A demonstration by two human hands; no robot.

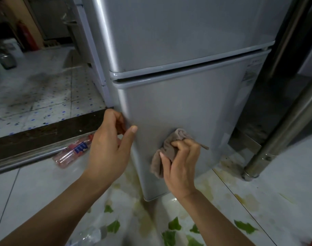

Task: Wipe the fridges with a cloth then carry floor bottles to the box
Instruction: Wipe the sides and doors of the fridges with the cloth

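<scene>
A silver two-door fridge [178,96] fills the middle of the view. My right hand [180,166] grips a beige cloth [169,148] and presses it against the lower door. My left hand [109,148] holds the left edge of that lower door, fingers curled round the corner and thumb on its front. An empty clear plastic bottle [71,151] with a red and blue label lies on the floor to the left of the fridge. Another clear bottle [87,235] lies at the bottom edge, blurred.
A dark raised threshold [45,134] separates the near white tiles from a dotted floor beyond. A steel pole [283,128] and a second, darker appliance [268,103] stand on the right. The floor near the fridge bears yellowish stains and green leaf patterns. A red extinguisher [27,36] stands far left.
</scene>
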